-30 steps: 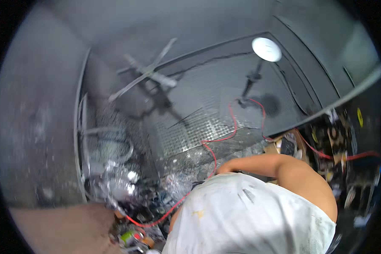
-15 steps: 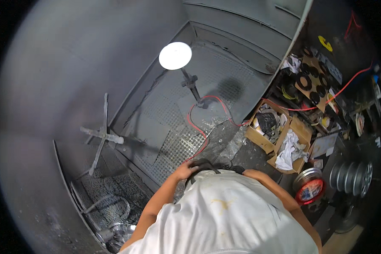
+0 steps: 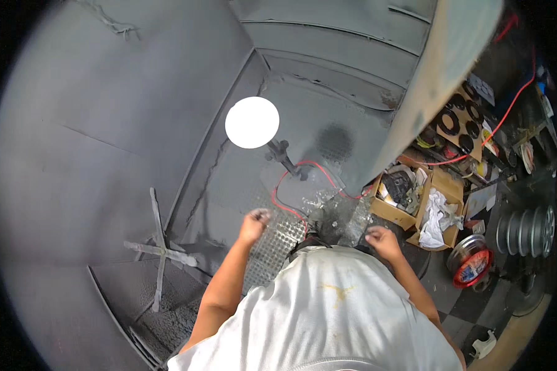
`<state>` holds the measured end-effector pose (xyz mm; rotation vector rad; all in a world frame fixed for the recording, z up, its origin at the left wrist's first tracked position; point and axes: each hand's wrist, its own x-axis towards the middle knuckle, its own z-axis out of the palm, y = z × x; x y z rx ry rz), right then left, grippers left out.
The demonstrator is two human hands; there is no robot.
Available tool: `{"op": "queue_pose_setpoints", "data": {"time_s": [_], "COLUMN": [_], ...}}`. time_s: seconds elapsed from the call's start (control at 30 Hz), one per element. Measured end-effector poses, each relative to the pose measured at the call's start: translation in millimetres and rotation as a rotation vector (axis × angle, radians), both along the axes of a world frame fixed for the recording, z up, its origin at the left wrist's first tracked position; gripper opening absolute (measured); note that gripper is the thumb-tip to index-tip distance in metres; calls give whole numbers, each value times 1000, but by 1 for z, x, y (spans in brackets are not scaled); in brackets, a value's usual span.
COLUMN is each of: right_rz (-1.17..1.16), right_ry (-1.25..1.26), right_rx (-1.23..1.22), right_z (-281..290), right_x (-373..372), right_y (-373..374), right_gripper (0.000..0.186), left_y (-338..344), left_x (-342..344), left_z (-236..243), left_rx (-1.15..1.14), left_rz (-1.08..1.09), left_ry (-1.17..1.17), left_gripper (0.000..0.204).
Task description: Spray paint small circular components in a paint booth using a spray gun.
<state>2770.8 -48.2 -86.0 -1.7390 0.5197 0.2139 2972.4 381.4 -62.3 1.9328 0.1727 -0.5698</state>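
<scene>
My left hand (image 3: 254, 226) is held out over the metal floor plate, its fingers bent and smeared by motion; nothing can be made out in it. My right hand (image 3: 384, 242) is out in front of my right side, fingers curled inward, with no object visible in them. Ahead of my left hand, a bright white round disc (image 3: 252, 122) sits on top of a grey-coated stand (image 3: 282, 156). Red hose (image 3: 315, 163) loops on the floor around the stand's foot. A shoe (image 3: 315, 221) shows just past my white shirt.
A grey cross-shaped rack (image 3: 161, 251) stands at left. To the right, a pale panel edge (image 3: 436, 74) rises beside cardboard boxes (image 3: 392, 213) holding rags and scraps. Beyond are a red-rimmed wheel (image 3: 472, 263), a ribbed silver wheel (image 3: 526, 230) and cardboard with black rings (image 3: 458, 120).
Both hands have come away from the dark item at my waist and moved forward, apart from each other. The view has shifted; the disc appears larger and the pale panel edge looms closer at right.
</scene>
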Motion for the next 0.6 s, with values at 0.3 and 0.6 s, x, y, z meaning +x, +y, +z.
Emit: {"op": "queue_pose_setpoints", "data": {"time_s": [0.3, 0.6], "right_rz": [-119, -264], "right_ry": [-54, -39], "right_rx": [451, 338], "right_z": [105, 138], "right_x": [305, 429], "right_y": [104, 168], "right_gripper": [48, 70], "left_y": [30, 5], "left_x": [188, 260], "left_z": [85, 107], "left_rx": [-511, -589], "left_rz": [323, 264], "left_ry": [-98, -87], "left_gripper": [46, 57]}}
